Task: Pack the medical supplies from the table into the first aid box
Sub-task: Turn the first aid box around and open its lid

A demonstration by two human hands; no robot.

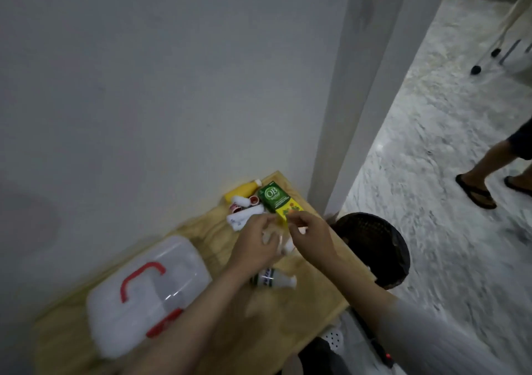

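The first aid box (144, 291), translucent white with a red handle and red latch, lies shut on the left of the wooden table (316, 297). At the far corner lie a green-and-yellow carton (272, 197), a yellow bottle (240, 192), white bandage rolls (243, 216) and two small red-capped items (254, 200). A white bottle with a dark label (273, 279) lies on its side below my hands. My left hand (254, 246) and my right hand (311, 236) meet just in front of the carton, around a small pale item (283, 243) blurred by motion. My right fingertips are pinched near the carton's yellow end.
A black mesh bin (377, 248) stands on the floor against the table's right edge. A white wall runs behind the table, with a pillar at its corner. Another person's legs in sandals (483, 181) stand on the marbled floor at the right.
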